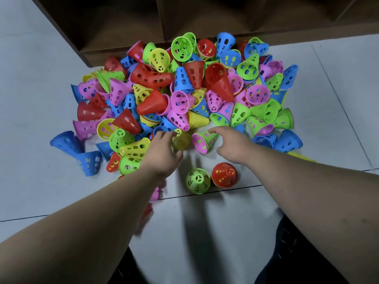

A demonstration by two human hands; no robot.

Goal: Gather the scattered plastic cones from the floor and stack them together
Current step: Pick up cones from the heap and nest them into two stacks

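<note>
**Risk: disturbing the pile while pulling one cone free**

Left grip [164,148] is curled round a yellow cone [181,140] at the near edge of the pile [184,89]. The cone is blurred, so I can't vouch for how firm the hold is. Right grip [231,145] is spread and holds nothing, fingers out over the pink-and-green cone [204,141], which lies on its side just beside the yellow one.

What I think can go wrong:
- The yellow cone sits against its neighbours. Pull at an angle and they roll out over the floor [41,58].
- The walls look thin and full of holes, so a hard squeeze could pop it loose.
- The pink-and-green pair looks nested. Grabbing the outer one may leave the inner behind.
- The green cone [198,180] and red cone [224,174] stand upright near my wrists. A careless forearm could tip them.
</note>
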